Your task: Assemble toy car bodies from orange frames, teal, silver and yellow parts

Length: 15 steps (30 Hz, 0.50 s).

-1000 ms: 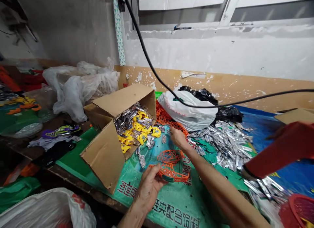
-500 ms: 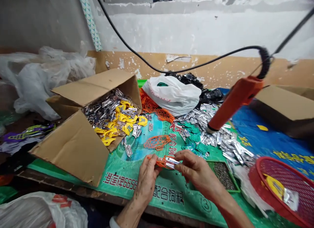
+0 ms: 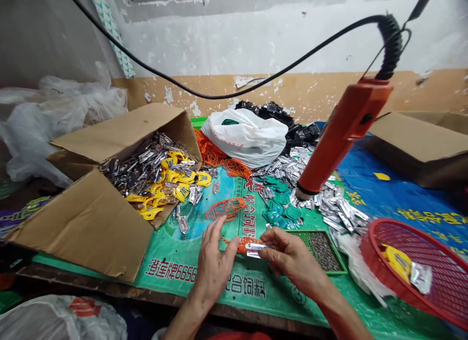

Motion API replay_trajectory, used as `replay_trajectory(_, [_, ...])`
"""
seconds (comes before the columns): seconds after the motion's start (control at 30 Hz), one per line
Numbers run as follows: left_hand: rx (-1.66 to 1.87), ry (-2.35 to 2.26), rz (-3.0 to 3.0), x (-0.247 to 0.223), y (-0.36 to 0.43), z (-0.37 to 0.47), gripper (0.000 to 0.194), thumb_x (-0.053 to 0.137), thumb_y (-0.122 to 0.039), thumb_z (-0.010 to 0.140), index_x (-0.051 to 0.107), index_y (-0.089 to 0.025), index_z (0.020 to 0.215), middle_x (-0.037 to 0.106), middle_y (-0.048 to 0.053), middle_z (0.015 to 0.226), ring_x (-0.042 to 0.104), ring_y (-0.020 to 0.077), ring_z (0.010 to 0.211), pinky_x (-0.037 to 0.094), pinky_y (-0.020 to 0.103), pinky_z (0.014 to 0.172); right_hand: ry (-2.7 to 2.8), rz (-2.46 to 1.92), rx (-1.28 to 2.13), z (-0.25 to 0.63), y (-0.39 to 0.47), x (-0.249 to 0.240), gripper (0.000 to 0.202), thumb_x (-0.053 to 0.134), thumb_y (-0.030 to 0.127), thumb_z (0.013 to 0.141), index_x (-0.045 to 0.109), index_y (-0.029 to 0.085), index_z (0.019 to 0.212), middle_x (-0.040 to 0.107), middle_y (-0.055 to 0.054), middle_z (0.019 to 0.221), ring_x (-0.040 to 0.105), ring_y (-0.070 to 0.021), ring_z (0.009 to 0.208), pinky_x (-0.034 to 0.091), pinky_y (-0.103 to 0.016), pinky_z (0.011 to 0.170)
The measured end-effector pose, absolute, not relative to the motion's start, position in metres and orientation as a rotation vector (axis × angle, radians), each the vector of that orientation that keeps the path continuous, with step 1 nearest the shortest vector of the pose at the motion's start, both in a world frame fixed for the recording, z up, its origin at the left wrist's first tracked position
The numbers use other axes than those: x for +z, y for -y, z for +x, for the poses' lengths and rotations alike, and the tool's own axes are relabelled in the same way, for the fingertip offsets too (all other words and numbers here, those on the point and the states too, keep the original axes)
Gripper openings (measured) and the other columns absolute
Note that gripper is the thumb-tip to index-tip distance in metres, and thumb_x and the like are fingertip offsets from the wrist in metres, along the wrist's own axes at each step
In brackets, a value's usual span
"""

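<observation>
Between the right fingers (image 3: 275, 236) — a silver piece (image 3: 255, 248), overlapping orange plastic (image 3: 243, 244) in view.

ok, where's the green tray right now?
Head view, right of centre: the green tray sits on the green sheet, partly hidden by the right hand, between that hand and the red basket.

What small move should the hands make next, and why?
Probably close the left hand around the orange frame to steady it: that hand's thumb and fingers are spread, while the right hand pinches a silver piece right at the frame. Whether the two pieces touch is unclear.
</observation>
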<state>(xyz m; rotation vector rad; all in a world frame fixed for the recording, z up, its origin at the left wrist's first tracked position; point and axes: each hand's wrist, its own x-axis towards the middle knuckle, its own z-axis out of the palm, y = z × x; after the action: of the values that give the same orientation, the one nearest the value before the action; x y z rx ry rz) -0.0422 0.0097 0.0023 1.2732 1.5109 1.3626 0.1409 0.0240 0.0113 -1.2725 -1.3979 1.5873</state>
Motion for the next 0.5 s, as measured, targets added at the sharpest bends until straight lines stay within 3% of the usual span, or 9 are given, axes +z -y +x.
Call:
replay_trajectory(0.07, [1.304,-1.505,1.703,0.013,-0.005,-0.047,0.035,0.069,-0.026,0.077,0.067,-0.024,0.112,0.065,0.009,0.117,0.053,0.0274,0.110,0.037,0.039,0.099,1.408,-1.265,1.589,0.143,-0.023,0.011,0.018,0.062,0.030,0.076,0.053,0.016,0.085,0.047,0.007,0.062,0.042,-0.0051,0.045,0.038,-0.017,0.039])
replay_trajectory(0.2, [0.834,-1.478,2.162,0.028,0.006,-0.048,0.041,0.054,-0.013,0.083,0.060,-0.021,0.122,0.069,0.008,0.110,0.059,0.0274,0.100,0.043,0.045,0.093,1.546,-1.254,1.484,0.144,-0.022,0.014,0.019,0.062,0.034,0.079,0.058,0.016,0.084,0.052,0.004,0.065,0.044,-0.0071,0.051,0.040,-0.019,0.044])
replay_trajectory(0.3, [0.604,-1.588,2.101,0.027,0.006,-0.045,0.035,0.052,-0.010,0.082,0.065,-0.020,0.112,0.071,0.008,0.101,0.062,0.0269,0.093,0.047,0.041,0.086,1.737,-1.256,1.299,0.140,-0.023,0.017,0.016,0.058,0.031,0.083,0.065,0.017,0.088,0.057,0.001,0.067,0.046,-0.0085,0.053,0.040,-0.020,0.046])
replay_trajectory(0.5, [0.702,-1.413,1.575,0.014,-0.004,-0.046,0.023,0.055,-0.022,0.082,0.074,-0.022,0.095,0.073,0.002,0.086,0.063,0.0195,0.075,0.046,0.025,0.064,1.933,-1.160,0.876,0.138,-0.029,0.014,0.018,0.055,0.028,0.087,0.071,0.020,0.090,0.063,-0.002,0.072,0.056,-0.0123,0.063,0.044,-0.023,0.057])
